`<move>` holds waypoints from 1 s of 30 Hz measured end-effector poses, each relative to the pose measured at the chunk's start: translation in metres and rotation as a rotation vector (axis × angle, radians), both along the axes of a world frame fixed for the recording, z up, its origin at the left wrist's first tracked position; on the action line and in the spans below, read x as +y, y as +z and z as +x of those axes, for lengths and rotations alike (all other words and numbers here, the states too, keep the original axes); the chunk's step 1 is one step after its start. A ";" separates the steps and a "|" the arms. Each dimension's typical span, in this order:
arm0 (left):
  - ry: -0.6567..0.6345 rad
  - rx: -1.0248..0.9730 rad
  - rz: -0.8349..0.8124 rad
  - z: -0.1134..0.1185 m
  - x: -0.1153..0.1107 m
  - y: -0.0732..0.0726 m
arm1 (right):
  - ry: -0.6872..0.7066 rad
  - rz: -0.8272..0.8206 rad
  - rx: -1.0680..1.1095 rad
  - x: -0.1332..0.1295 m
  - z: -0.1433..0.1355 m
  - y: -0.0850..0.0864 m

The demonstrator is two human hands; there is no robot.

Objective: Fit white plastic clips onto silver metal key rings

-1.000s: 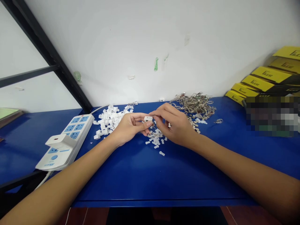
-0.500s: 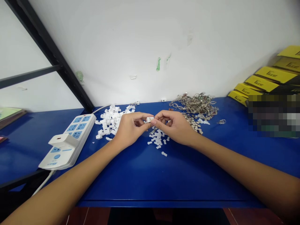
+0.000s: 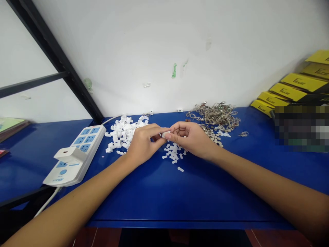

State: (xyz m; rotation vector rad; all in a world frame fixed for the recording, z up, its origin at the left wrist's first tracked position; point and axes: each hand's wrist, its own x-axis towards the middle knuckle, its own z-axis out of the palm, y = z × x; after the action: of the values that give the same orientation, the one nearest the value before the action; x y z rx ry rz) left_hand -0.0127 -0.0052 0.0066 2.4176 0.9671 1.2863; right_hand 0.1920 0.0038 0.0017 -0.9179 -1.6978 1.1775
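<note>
Between the fingertips of both hands is a small white plastic piece (image 3: 166,134), mostly covered by the fingers. My left hand (image 3: 146,141) pinches it from the left, and my right hand (image 3: 189,137) grips it from the right with thumb and fingers. Just below them lies a scatter of small flat white tabs (image 3: 174,151). A heap of white plastic casings (image 3: 123,132) sits beyond and left of my left hand. Behind my right hand are round coin-like discs (image 3: 217,139), partly hidden, and a tangled pile of thin wires (image 3: 216,115).
On the left of the blue table (image 3: 159,195) lies a white power strip (image 3: 74,154) with a plug-in adapter (image 3: 69,155). A black metal frame (image 3: 59,58) rises beside it. Yellow boxes (image 3: 295,84) are stacked at the right, against the white wall (image 3: 128,51).
My left fingers have closed further over the white piece, tilting it and hiding more of it. Both hands stay in nearly the same place.
</note>
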 end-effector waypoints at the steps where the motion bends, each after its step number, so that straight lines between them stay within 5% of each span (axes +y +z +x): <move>1: 0.002 -0.001 0.005 0.000 0.000 0.000 | -0.003 0.001 0.000 0.000 0.000 0.000; 30: 0.019 0.020 0.056 -0.003 0.002 -0.001 | -0.018 0.065 -0.018 -0.003 0.001 0.006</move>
State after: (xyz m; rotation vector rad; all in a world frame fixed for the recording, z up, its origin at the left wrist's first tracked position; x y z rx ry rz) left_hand -0.0152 -0.0027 0.0059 2.4737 0.9740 1.3141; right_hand 0.1925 0.0008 0.0074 -0.9046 -1.7279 1.0987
